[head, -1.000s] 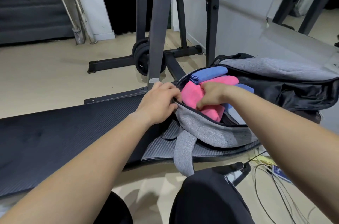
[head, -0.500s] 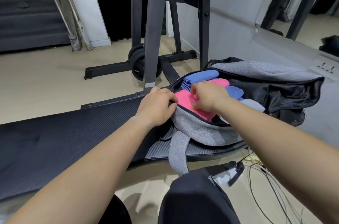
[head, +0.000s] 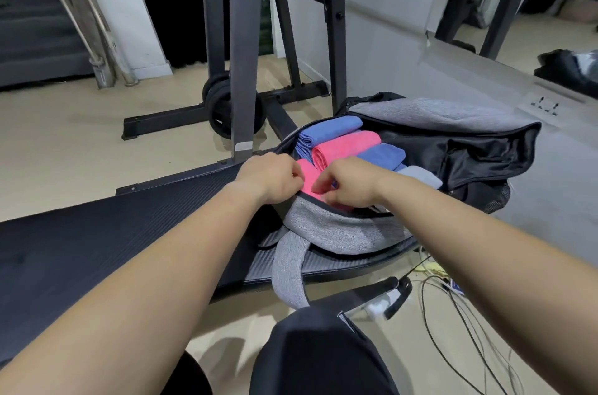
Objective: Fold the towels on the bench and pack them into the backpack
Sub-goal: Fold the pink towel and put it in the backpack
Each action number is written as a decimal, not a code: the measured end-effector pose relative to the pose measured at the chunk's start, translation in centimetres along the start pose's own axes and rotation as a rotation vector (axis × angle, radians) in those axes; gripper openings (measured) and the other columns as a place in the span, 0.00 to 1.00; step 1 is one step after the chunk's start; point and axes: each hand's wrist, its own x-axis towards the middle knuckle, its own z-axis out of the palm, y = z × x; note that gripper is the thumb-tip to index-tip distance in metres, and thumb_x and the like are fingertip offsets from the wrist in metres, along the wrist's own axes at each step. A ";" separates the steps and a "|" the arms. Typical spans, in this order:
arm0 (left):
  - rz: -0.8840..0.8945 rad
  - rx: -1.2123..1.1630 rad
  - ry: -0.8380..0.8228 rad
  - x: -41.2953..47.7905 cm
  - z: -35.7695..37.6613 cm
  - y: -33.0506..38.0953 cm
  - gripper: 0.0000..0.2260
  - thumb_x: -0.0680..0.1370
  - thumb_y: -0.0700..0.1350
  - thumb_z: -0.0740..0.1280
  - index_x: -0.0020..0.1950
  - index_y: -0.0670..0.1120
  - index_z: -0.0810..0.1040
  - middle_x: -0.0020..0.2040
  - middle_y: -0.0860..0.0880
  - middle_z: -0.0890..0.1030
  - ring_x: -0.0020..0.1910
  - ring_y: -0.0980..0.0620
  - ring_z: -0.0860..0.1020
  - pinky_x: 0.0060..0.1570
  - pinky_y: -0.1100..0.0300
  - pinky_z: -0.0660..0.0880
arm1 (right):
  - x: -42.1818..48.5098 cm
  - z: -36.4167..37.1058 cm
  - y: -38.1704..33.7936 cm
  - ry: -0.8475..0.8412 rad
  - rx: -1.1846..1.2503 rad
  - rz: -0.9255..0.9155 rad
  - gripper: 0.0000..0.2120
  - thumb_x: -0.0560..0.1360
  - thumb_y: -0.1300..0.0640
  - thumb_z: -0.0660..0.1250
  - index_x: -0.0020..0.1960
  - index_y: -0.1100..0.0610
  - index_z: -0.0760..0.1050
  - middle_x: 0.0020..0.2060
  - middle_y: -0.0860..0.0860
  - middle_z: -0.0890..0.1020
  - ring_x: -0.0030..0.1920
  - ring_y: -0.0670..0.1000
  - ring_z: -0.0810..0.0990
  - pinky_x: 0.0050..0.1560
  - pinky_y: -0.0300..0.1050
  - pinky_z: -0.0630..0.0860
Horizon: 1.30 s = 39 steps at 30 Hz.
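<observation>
Nearest, a knee in black cloth (head: pixel 317 356) rises at the bottom edge, with loose cables (head: pixel 453 317) on the floor to its right. Beyond it the black bench (head: pixel 97 233) runs left to right, and the grey backpack (head: pixel 339 229) lies flat on its right end, mouth upward, one strap (head: pixel 288 268) hanging over the near edge and the flap (head: pixel 453 123) thrown open to the far right. The left hand (head: pixel 271 178) is curled over the backpack's near-left rim, gripping it. The right hand (head: pixel 349 184) has its fingers bent onto the front pink towel (head: pixel 309 176) just inside that rim, pinching it. Behind lie a second pink towel (head: pixel 346 147), two blue towels (head: pixel 326 132) and a pale grey towel (head: pixel 420 176), packed side by side, each long axis running from the left away to the right, folded ends facing left. Farther off stand a dark weight rack (head: pixel 241 39) with weight plates (head: pixel 223 110), and a wall socket (head: pixel 547 103). Half a second ago the right hand lay deeper over the towels; it has drawn back to the near edge, uncovering the second pink towel, while the left hand keeps its hold.
</observation>
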 end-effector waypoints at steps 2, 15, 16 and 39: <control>-0.015 0.033 0.014 0.2 -0.4 0.6 0.11 0.75 0.59 0.65 0.49 0.58 0.84 0.48 0.52 0.84 0.52 0.47 0.80 0.48 0.56 0.72 | 0.3 -0.6 0.1 0.106 -0.053 0.021 0.17 0.74 0.45 0.72 0.61 0.48 0.81 0.57 0.48 0.83 0.59 0.51 0.79 0.60 0.49 0.75; 0.056 -0.031 -0.073 0.7 0.9 -0.1 0.35 0.65 0.67 0.75 0.69 0.58 0.73 0.65 0.53 0.75 0.65 0.49 0.74 0.63 0.51 0.71 | 0.1 4.8 4.3 0.047 -0.123 0.108 0.41 0.71 0.22 0.44 0.79 0.35 0.38 0.81 0.47 0.38 0.80 0.51 0.37 0.78 0.60 0.40; 0.057 -0.063 -0.049 0.6 1.5 -0.3 0.36 0.65 0.67 0.75 0.70 0.58 0.73 0.67 0.52 0.75 0.66 0.49 0.74 0.64 0.50 0.71 | 0.1 4.9 4.4 0.061 -0.141 0.103 0.39 0.73 0.24 0.45 0.79 0.36 0.37 0.81 0.47 0.38 0.80 0.51 0.37 0.78 0.60 0.40; 0.075 -0.084 0.053 0.0 3.0 -0.3 0.22 0.70 0.64 0.72 0.63 0.60 0.80 0.67 0.57 0.76 0.66 0.53 0.74 0.64 0.53 0.72 | 0.3 4.5 3.8 -0.010 -0.180 0.127 0.43 0.75 0.25 0.48 0.81 0.44 0.39 0.81 0.47 0.39 0.81 0.52 0.39 0.78 0.62 0.40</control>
